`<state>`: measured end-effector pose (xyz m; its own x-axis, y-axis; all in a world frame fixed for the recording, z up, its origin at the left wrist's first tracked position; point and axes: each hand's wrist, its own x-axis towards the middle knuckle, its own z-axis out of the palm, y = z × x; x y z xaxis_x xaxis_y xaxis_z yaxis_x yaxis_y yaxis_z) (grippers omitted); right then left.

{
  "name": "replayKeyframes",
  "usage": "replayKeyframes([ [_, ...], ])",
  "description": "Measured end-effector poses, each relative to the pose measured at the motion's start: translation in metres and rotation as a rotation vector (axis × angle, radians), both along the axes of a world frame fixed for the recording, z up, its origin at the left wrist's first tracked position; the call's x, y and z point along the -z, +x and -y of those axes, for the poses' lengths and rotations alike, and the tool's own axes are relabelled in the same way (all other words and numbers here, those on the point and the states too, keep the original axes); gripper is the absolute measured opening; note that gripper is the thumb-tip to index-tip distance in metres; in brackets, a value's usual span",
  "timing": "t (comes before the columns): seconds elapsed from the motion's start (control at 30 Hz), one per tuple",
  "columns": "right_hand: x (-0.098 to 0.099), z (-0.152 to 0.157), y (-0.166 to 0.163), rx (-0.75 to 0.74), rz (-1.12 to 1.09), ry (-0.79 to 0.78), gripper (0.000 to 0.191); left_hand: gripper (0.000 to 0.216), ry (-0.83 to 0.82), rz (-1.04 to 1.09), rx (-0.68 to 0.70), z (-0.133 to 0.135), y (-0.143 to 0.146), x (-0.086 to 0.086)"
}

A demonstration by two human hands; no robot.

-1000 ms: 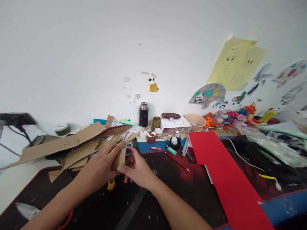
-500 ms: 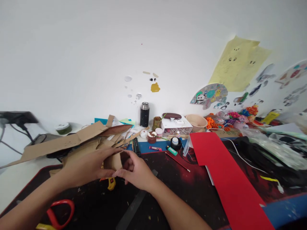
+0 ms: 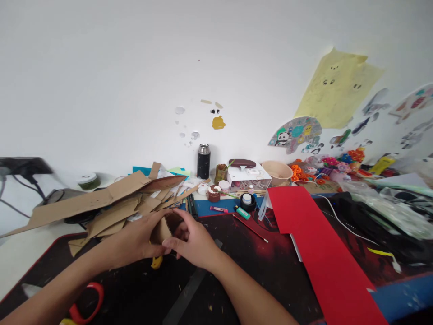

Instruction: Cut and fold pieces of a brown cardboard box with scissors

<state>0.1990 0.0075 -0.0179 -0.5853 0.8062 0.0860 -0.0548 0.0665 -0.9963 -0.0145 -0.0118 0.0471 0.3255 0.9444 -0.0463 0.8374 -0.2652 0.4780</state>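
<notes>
Between my two hands is a small folded piece of brown cardboard (image 3: 161, 231), held a little above the dark desk mat (image 3: 260, 275). My left hand (image 3: 144, 234) grips its left side, thumb below and fingers over the top. My right hand (image 3: 189, 237) closes on the right side, its thumb at the near edge and its fingers curled behind. Part of the cardboard is hidden by the fingers. Just under the hands, a yellow tool (image 3: 156, 262) shows in part. Red-handled scissors (image 3: 88, 303) lie by my left forearm, partly covered by it.
Cardboard scraps (image 3: 111, 198) are piled at the left back. A long red sheet (image 3: 321, 243) covers the mat's right side. A black thermos (image 3: 203, 162) stands by the wall near a white box (image 3: 250, 178). A green lighter (image 3: 242, 212) and a thin red brush (image 3: 250, 228) lie mid-mat.
My left hand has shifted slightly right, and the cardboard has turned a little between my hands. More of the scrap pile shows, and less of the yellow tool.
</notes>
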Motion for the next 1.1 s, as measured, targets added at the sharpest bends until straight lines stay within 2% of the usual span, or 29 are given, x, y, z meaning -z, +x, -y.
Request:
replayKeyframes([
  [0.13,0.000,-0.003,-0.001,0.004,-0.070,-0.025,0.082,0.079,0.071,-0.004,0.040,0.000,-0.008,-0.001],
  [0.23,-0.003,-0.005,-0.002,0.078,-0.104,-0.062,0.079,0.067,0.163,-0.064,0.017,-0.010,-0.016,-0.010],
  [0.33,-0.005,-0.007,-0.002,0.164,-0.117,-0.083,0.078,0.068,0.308,-0.168,-0.003,-0.035,-0.021,-0.023],
  [0.43,-0.004,-0.006,-0.003,0.187,-0.103,-0.070,0.077,0.065,0.362,-0.371,-0.040,-0.069,-0.024,-0.032],
  [0.53,-0.003,-0.004,-0.004,0.171,-0.082,-0.047,0.073,0.074,0.304,-0.572,-0.066,-0.104,-0.028,-0.031],
  [0.7,-0.001,-0.004,-0.003,0.160,-0.020,0.003,0.062,0.083,0.257,-0.621,-0.042,-0.146,-0.031,-0.022],
  [0.83,-0.004,-0.003,-0.001,0.163,0.047,0.065,0.053,0.089,0.214,-0.645,-0.044,-0.167,-0.030,-0.023],
  [1.1,-0.016,0.002,0.002,0.172,0.129,0.138,0.050,0.084,0.113,-0.678,-0.058,-0.193,-0.039,-0.039],
])
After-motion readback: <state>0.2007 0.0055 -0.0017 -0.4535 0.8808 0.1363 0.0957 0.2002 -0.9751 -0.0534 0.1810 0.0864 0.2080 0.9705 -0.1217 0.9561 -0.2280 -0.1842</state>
